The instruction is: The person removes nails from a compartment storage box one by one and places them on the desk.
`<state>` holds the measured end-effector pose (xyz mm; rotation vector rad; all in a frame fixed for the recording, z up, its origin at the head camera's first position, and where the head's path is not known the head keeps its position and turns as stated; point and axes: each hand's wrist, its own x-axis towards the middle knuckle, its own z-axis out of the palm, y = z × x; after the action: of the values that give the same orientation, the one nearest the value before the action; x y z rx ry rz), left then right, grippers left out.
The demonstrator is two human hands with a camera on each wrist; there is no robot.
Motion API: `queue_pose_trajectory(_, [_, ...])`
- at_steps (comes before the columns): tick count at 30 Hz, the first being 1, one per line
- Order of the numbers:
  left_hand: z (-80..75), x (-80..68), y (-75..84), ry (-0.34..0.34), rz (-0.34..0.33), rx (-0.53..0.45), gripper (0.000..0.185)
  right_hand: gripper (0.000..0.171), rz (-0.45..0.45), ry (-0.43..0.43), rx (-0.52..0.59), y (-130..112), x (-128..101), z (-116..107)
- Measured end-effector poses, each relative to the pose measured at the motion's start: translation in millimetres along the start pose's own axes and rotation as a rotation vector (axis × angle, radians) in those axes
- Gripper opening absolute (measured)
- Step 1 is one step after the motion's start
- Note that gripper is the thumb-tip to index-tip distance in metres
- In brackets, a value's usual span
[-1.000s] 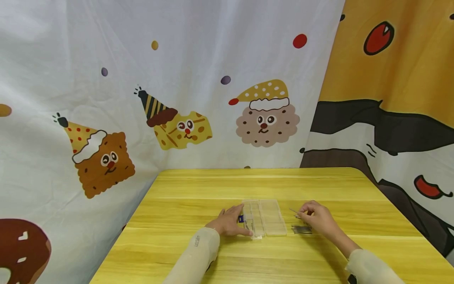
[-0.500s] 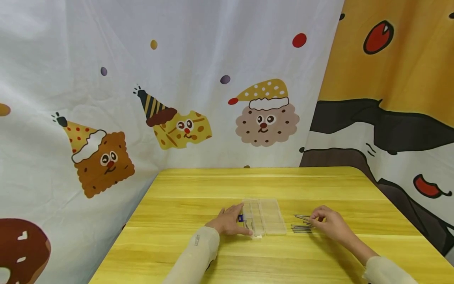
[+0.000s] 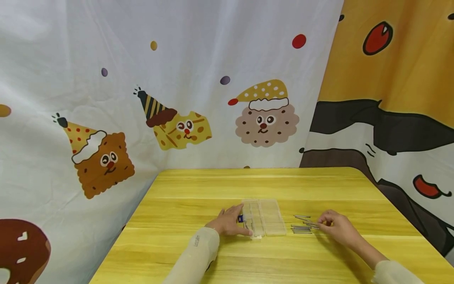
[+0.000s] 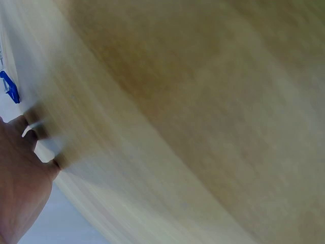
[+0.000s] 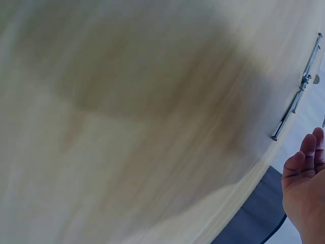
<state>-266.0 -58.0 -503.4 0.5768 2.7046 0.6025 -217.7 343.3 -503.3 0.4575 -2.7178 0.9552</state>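
Note:
A clear plastic compartment box [image 3: 271,217] lies open, its lid folded out to the right and a blue latch [image 3: 240,218] on its left edge. Several thin metal pieces show in its near left compartment. My left hand [image 3: 228,221] rests against the box's left side, fingers spread to the far corner and thumb along the near edge. Right of the box several long metal nails [image 3: 301,229] lie side by side, with a few more lying askew behind them. My right hand [image 3: 337,228] pinches the right end of one nail [image 3: 312,225] between thumb and index finger.
Both things lie on a yellow wood-grain table [image 3: 213,185]. A white curtain [image 3: 198,71] with cartoon prints hangs behind it, with an orange and black printed part at the right. Pale sleeves cover both forearms.
My right hand has moved right and toward me, from above the nails to their right end. The nails behind the row now show more fully. My left hand and the box stay in place.

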Motion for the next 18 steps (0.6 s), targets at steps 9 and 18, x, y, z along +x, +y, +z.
queue_pose_trajectory(9, [-1.7, -0.9, 1.0, -0.003, 0.007, -0.011, 0.113, 0.014, 0.014, -0.040, -0.022, 7, -8, -2])
queue_pose_trajectory(18, [-1.1, -1.8, 0.9, -0.003, 0.003, -0.016, 0.113, 0.017, -0.009, -0.028, -0.012, 14, -10, -1])
